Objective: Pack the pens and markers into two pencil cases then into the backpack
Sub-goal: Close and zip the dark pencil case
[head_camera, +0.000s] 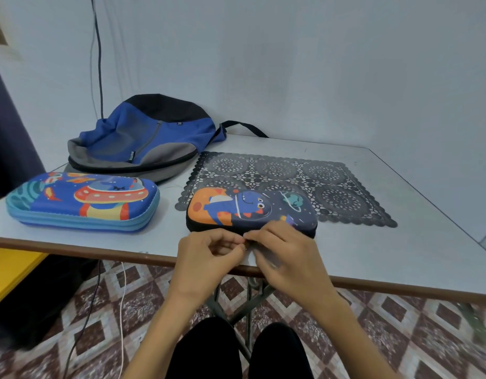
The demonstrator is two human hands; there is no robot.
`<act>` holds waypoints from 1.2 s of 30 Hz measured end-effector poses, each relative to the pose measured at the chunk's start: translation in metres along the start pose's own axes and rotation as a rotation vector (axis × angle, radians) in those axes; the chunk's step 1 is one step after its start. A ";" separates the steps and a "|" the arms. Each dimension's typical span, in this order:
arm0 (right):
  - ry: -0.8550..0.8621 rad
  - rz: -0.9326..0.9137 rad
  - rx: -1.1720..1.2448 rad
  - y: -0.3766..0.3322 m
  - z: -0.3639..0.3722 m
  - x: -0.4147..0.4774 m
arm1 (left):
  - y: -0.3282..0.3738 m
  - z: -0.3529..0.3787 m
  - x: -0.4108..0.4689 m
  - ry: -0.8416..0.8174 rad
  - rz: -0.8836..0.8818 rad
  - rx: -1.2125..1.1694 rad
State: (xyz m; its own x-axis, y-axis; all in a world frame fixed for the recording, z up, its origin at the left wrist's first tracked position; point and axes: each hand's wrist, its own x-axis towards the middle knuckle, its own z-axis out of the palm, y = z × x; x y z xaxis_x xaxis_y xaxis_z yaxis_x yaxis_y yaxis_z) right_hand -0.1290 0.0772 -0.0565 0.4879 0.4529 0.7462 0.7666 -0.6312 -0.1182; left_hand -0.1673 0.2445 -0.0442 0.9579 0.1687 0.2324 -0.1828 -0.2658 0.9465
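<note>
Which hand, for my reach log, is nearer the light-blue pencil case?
Left. The left hand is right of the light-blue pencil case, not touching; the right hand lies farther right.

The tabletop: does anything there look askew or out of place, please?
Nothing stands out: the backpack and blue pencil case lie flat, and the dark pencil case overlaps one placemat corner. No spill or damage shows.

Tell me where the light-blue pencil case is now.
In the head view, the light-blue pencil case lies at the left of the table, in front of the backpack and left of the dark pencil case.
</note>
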 end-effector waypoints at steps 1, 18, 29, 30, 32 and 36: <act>-0.017 0.024 0.004 -0.002 0.002 -0.003 | 0.000 0.000 0.000 -0.006 0.000 -0.011; 0.140 0.425 0.220 -0.014 0.002 -0.007 | 0.004 0.005 0.093 -0.143 0.397 0.970; 0.037 0.936 0.332 0.022 -0.047 -0.008 | -0.002 0.004 0.094 -0.110 0.454 0.951; 0.029 0.947 0.302 0.025 -0.049 -0.009 | -0.002 0.005 0.094 -0.104 0.460 0.939; 0.024 0.966 0.193 0.034 -0.055 -0.009 | -0.003 0.005 0.094 -0.100 0.469 0.930; -0.017 0.937 0.044 0.059 -0.054 0.002 | -0.003 0.003 0.095 -0.094 0.477 0.928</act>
State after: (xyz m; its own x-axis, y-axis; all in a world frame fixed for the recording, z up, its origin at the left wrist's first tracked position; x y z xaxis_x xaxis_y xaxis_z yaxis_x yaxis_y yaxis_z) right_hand -0.1053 0.0072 -0.0262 0.9201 -0.2187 0.3249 0.0731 -0.7192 -0.6910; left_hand -0.0753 0.2582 -0.0255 0.8519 -0.2089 0.4803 -0.3422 -0.9162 0.2084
